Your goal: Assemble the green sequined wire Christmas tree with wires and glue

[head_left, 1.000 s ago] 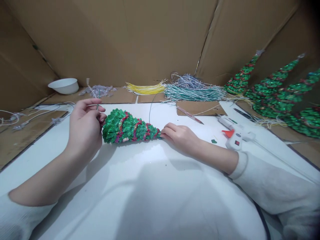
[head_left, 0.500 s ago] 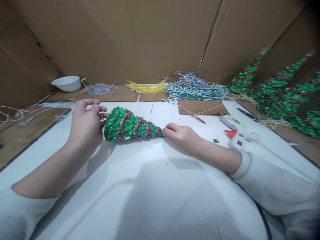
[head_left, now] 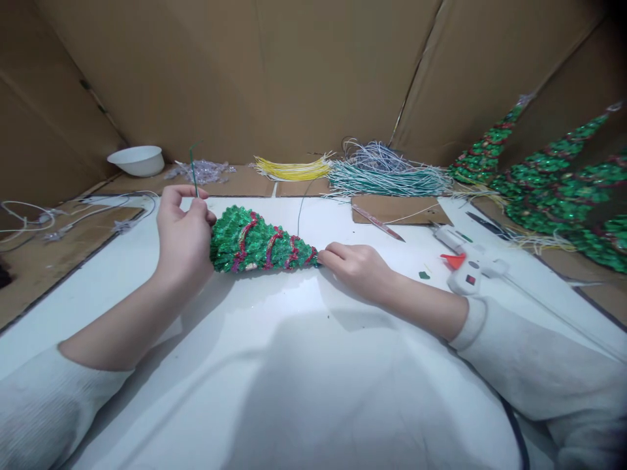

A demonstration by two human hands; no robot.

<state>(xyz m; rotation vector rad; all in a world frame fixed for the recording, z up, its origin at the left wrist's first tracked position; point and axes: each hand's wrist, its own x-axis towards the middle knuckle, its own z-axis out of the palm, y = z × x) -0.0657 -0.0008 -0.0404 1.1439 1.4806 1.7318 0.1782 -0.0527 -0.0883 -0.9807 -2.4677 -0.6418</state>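
A small green tinsel Christmas tree (head_left: 262, 245) with red garland lies on its side, base to the left and tip to the right. My right hand (head_left: 360, 269) pinches its tip; the fingertips partly hide it. At the base, my left hand (head_left: 186, 235) is closed on a thin green wire (head_left: 193, 173) that sticks up between thumb and forefinger. The other left fingers are against or just behind the base; I cannot tell which. A thin dark wire (head_left: 300, 212) rises behind the tree near its tip.
Yellow wires (head_left: 294, 168) and green-and-white wires (head_left: 389, 179) lie at the back, beside clear plastic stars (head_left: 203, 171) and a white bowl (head_left: 137, 160). A glue gun (head_left: 470, 267), tweezers (head_left: 379, 224) and several finished trees (head_left: 548, 163) are on the right. Cardboard walls enclose the table.
My left hand has moved right, closer to the tree's base, and its wire now stands more upright. My right hand stays on the tip.
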